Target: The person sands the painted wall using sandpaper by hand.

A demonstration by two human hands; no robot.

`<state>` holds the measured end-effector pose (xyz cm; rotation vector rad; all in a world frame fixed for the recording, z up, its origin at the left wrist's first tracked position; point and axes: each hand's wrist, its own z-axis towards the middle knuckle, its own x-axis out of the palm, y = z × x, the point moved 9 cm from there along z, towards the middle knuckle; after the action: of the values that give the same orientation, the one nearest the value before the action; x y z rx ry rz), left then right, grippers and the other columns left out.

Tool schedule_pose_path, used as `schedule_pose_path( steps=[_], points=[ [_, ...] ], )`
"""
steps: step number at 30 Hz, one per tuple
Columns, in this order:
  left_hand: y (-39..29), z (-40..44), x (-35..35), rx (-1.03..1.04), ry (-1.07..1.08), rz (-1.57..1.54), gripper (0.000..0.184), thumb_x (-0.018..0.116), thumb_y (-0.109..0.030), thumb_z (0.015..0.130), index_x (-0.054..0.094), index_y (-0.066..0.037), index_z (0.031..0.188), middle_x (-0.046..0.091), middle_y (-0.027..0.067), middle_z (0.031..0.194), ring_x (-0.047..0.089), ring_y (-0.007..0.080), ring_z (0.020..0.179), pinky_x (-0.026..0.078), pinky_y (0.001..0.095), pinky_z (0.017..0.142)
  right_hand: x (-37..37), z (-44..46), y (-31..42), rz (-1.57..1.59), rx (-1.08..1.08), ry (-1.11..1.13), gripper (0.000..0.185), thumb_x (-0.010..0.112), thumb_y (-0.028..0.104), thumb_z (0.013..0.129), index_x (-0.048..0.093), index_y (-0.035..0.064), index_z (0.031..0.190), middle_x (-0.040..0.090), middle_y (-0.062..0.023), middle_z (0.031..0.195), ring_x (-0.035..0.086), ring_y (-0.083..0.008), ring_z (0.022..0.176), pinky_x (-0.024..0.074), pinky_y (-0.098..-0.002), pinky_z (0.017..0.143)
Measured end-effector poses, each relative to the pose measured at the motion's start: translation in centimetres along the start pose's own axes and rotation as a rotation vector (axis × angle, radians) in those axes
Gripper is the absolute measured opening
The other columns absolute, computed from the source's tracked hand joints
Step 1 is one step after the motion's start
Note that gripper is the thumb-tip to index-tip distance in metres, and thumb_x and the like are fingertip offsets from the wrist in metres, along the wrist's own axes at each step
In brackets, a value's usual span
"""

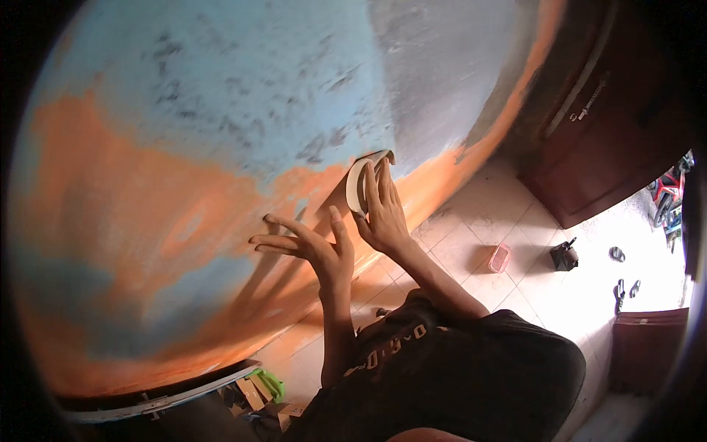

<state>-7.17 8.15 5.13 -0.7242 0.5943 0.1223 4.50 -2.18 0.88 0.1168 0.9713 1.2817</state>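
Observation:
A large curved surface [221,132] with blue, grey and orange patches fills the left and upper part of the head view. My right hand [384,210] presses a pale, curved sheet or pad [356,188] against it, near where the blue, grey and orange areas meet. The sheet's upper end curls past the fingertips. To the left, my left hand [313,247] has its fingers spread and holds nothing. Its fingertips are at or just off the orange area; contact cannot be made out.
A pink container [498,258] and a black bag-like object [565,255] stand on the tiled floor [471,214]. Dark red doors [589,147] are at the right, with footwear [617,254] and a red motorbike [666,193] beyond. Cardboard pieces [252,392] lie at the bottom.

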Motion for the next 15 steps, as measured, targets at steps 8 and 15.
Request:
schedule_pose_path(
  steps=[8, 15],
  points=[
    [-6.6, 0.6, 7.7, 0.035, 0.092, 0.014, 0.098, 0.055, -0.046, 0.096, -0.011, -0.005, 0.154, -0.04, 0.0362, 0.143, -0.039, 0.0554, 0.131, -0.015, 0.0717, 0.103, -8.8, 7.3, -8.5, 0.032, -0.009, -0.189, 0.082, 0.062, 0.016, 0.086, 0.019, 0.0019, 0.154, 0.012, -0.0404, 0.152, 0.019, -0.0571, 0.139, 0.0251, -0.0556, 0.112],
    [-11.5, 0.9, 12.6, 0.071, 0.094, 0.024, 0.096, 0.057, -0.043, 0.095, -0.006, -0.004, 0.155, -0.039, 0.0396, 0.141, -0.038, 0.059, 0.129, -0.014, 0.0761, 0.098, -8.1, 6.7, -12.6, 0.032, 0.033, -0.032, 0.087, 0.064, 0.031, 0.085, 0.018, 0.0085, 0.156, 0.006, -0.0389, 0.154, 0.007, -0.0538, 0.144, 0.0143, -0.0683, 0.11]
  ],
)
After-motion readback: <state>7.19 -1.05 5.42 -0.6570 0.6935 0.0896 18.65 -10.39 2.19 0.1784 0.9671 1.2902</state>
